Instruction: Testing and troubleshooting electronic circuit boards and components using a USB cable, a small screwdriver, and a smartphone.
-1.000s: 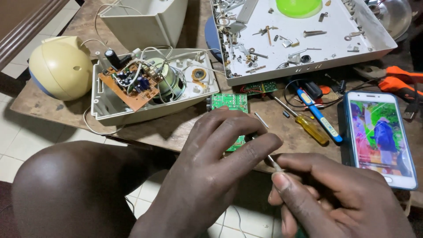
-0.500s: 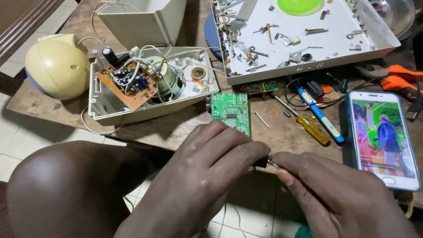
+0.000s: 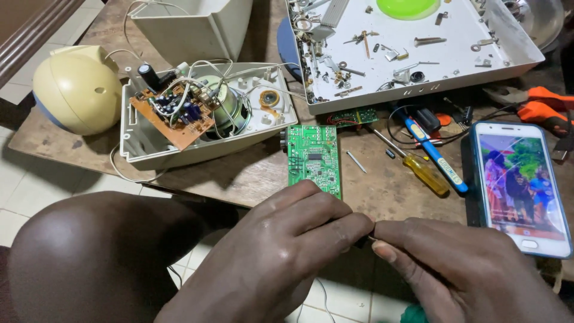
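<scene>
My left hand (image 3: 287, 251) and my right hand (image 3: 460, 272) meet fingertip to fingertip just off the table's near edge. Together they pinch a thin tool (image 3: 367, 239), of which only a small dark bit shows between the fingers. Just beyond my left knuckles a green circuit board (image 3: 314, 157) lies flat on the wooden table (image 3: 239, 173). Further back on the left stands an open white casing (image 3: 143, 149) with a brown circuit board (image 3: 170, 113), a round speaker and loose wires in it.
A white tray (image 3: 508, 54) of screws sits at the back right. A yellow-handled screwdriver (image 3: 421, 170) and a blue one (image 3: 436, 157) lie beside a lit phone (image 3: 520, 185). Orange pliers (image 3: 547, 104), a cream dome (image 3: 72, 90) and a white box (image 3: 191, 30) are also there. My knee (image 3: 89, 257) is at lower left.
My hands have drawn back from the green board toward me and closed together. The thin metal shaft that stuck out of my right hand is now hidden between the fingers.
</scene>
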